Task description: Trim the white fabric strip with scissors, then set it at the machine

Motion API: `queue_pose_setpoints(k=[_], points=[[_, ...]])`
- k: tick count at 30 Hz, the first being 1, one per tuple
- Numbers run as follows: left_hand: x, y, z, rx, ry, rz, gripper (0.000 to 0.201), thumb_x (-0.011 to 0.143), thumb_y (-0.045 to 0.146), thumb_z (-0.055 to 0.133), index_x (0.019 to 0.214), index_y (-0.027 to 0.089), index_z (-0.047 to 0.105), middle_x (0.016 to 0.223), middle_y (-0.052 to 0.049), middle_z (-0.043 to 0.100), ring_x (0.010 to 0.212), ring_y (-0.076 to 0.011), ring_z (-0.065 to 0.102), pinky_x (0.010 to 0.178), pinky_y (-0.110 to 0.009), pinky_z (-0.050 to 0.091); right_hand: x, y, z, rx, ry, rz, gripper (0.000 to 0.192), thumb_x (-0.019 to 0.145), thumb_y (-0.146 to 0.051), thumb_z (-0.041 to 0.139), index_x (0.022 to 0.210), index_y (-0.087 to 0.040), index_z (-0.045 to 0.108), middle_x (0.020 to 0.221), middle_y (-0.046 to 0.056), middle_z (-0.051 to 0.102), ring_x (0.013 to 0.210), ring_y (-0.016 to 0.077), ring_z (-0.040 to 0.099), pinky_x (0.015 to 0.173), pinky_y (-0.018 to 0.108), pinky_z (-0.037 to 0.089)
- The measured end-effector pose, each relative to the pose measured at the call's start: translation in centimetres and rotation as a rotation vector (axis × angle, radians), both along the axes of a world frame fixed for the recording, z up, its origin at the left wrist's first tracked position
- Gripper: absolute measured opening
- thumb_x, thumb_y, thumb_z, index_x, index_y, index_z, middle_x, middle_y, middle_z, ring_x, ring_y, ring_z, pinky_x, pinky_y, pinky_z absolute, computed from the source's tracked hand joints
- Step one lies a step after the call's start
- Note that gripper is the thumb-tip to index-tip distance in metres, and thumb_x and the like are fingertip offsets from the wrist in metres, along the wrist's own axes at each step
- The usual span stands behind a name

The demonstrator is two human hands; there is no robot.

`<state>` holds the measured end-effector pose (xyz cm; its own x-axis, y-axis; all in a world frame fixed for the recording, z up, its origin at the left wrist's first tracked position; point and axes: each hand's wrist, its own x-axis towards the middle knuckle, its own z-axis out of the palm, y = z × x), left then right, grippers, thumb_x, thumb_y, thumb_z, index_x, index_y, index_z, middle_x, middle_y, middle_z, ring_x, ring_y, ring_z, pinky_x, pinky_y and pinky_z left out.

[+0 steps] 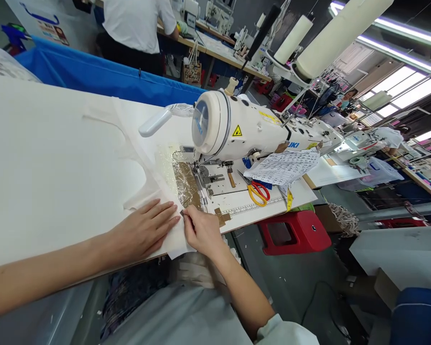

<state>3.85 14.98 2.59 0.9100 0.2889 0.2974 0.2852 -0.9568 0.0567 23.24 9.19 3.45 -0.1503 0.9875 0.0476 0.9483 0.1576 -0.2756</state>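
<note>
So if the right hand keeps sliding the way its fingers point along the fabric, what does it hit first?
Most likely the presser foot of the sewing machine: the right hand points up the white fabric edge toward it, though depth is uncertain.

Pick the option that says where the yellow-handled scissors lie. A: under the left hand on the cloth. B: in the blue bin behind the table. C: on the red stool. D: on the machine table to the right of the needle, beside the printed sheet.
D: the scissors lie flat on the sewing machine's table, right of the needle area and just below the printed sheet.
</note>
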Motion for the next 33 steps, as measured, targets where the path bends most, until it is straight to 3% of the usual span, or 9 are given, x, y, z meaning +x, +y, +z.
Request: queue_pose_setpoints(k=[9,16,22,33], points=[[0.1,-0.1,0.3,0.003,-0.002,0.022,0.033,0.091,0.023,0.053,0.121,0.015,0.063,0.129,-0.015,0.062,0.124,-0.0293,0.052,0.111,-0.049,0.034,2.1,-2.1,1.3,-0.055,-0.088,0.082,0.010,0.087,-0.015,0.045,0.082,-0.021,0.051,0.071,-0.001,0.066,0.063,0.0146,0.058,0.055,0.027,0.024],[0.5,-0.6,0.2,-0.019,-0.051,0.009,0.033,0.093,0.023,0.048,0.121,0.014,0.063,0.130,-0.012,0.062,0.127,-0.0256,0.049,0.113,-0.044,0.032,1.5,-2.0,1.3,-0.080,-0.082,0.042,0.010,0.091,-0.017,0.045,0.091,-0.020,0.054,0.076,0.001,0.069,0.068,0.0162,0.063,0.056,0.027,0.026],[0.4,-1.0,-0.9,-0.027,-0.070,-0.018,0.037,0.095,0.025,0.045,0.126,0.012,0.060,0.133,-0.011,0.061,0.129,-0.0257,0.048,0.115,-0.044,0.028,1.1,-1.4,0.5,-0.042,0.061,0.002,0.014,0.098,-0.021,0.040,0.103,-0.019,0.053,0.091,0.003,0.073,0.077,0.0166,0.068,0.062,0.025,0.035],[0.5,-1.0,-0.7,0.004,-0.061,-0.018,0.036,0.093,0.025,0.048,0.124,0.012,0.062,0.131,-0.012,0.062,0.126,-0.0271,0.051,0.111,-0.044,0.033,0.8,-1.2,0.5,-0.021,-0.023,0.034,0.013,0.094,-0.019,0.041,0.091,-0.020,0.053,0.080,0.001,0.070,0.071,0.0154,0.065,0.057,0.026,0.029]])
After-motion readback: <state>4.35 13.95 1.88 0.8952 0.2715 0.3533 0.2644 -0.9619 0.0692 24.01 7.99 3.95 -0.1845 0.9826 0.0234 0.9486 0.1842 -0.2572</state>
